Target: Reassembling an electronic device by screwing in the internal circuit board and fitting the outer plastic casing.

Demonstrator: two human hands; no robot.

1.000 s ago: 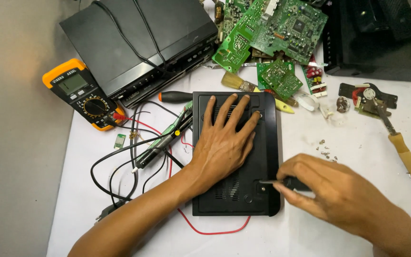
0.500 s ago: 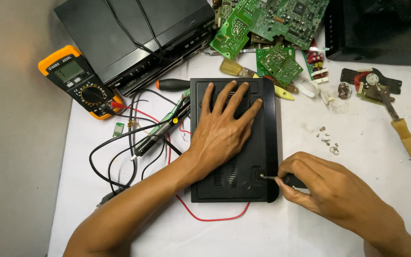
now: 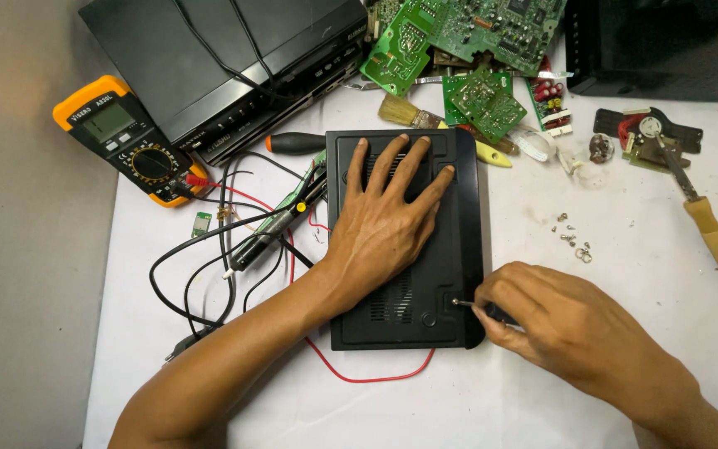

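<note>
A flat, matte black plastic case point(image 3: 450, 241), rectangular with rounded corners and a patch of fine vent slots near its lower edge, lies at the middle of a white table point(image 3: 625, 391). The left hand point(image 3: 384, 224) lies palm down on top of it, fingers spread wide and straight, gripping nothing and simply pressing flat on the lid. The right hand point(image 3: 558, 320) sits just beside the case's lower right corner, fingers curled tight around a small screwdriver point(image 3: 474, 307) whose thin metal tip touches the case near that corner; the handle is mostly hidden in the fist. Left of the case, thin black and red wires point(image 3: 226, 266) loop loosely over the table, leading toward a yellow-edged multimeter point(image 3: 130, 141) with a round dial. A larger glossy black box point(image 3: 209, 58) stands at the top left, and green circuit boards point(image 3: 475, 33), studded with small parts, are piled at the top centre. A bristle brush point(image 3: 405, 112) lies above the case. To the right, a few tiny metal screws point(image 3: 573, 237) are scattered, and a soldering iron point(image 3: 708, 224) with a tan handle lies near the edge.
</note>
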